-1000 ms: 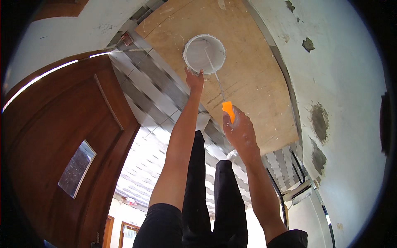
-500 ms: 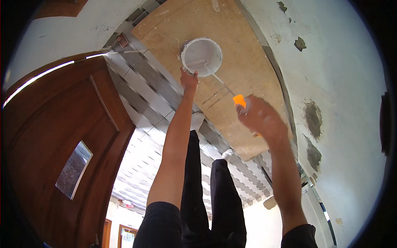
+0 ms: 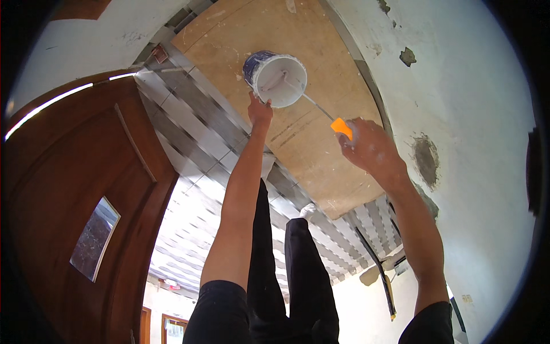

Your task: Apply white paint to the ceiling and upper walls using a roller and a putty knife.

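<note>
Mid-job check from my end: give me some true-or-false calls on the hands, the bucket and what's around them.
1. The right hand grips an orange handle. True.
2. The left hand is clear of the bucket. False: it holds the bucket at the rim.
3. The roller is inside the bucket. True.
4. Bare tiles lie under the bucket. False: the brown board does.
5. The wall on the right has gray patches. True.
6. The door on the left is white. False: it is brown.
</note>
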Tool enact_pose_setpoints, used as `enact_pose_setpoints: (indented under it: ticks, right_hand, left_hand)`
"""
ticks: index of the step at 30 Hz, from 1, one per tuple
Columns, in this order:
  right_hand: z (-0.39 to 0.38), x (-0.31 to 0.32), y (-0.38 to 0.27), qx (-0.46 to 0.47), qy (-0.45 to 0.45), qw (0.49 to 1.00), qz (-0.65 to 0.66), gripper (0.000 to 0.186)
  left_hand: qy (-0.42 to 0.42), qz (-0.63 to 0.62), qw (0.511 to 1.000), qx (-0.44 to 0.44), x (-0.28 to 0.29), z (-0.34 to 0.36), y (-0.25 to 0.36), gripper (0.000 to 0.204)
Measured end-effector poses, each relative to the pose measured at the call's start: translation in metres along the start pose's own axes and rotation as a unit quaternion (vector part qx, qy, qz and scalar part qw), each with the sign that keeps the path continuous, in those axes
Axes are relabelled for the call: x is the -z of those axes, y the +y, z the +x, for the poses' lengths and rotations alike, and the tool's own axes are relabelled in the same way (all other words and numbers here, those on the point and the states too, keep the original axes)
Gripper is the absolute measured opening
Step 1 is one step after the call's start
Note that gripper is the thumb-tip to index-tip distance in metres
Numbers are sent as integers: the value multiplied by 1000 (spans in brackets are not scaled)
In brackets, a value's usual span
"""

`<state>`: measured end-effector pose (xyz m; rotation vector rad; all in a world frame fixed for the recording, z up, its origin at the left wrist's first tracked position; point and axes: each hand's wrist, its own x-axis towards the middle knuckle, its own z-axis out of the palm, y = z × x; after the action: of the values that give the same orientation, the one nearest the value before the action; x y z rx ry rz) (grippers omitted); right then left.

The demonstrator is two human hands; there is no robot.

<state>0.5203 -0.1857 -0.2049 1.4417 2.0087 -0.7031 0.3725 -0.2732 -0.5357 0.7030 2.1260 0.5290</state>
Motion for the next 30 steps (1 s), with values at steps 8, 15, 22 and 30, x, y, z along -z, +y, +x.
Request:
enact_pose_setpoints:
  ticks: [8,15,22,30]
  right_hand:
    - [-27,-42,45,-44,-10,994,99,39]
    - [-14,-93,78,-5,36,990,136,39]
    - [14,-87,32,14,68,992,104,37]
    - [-71,-71,63,34,107,983,143,37]
  left_hand:
    - [-26,-10,1000,7,11,16,-9,59]
    - [-43,-3,999,12,-3,35,-10,61]
    - [-17,-97,995,3,8,99,-66,50]
    - [-167,-218,952,135,43,58,-5,50]
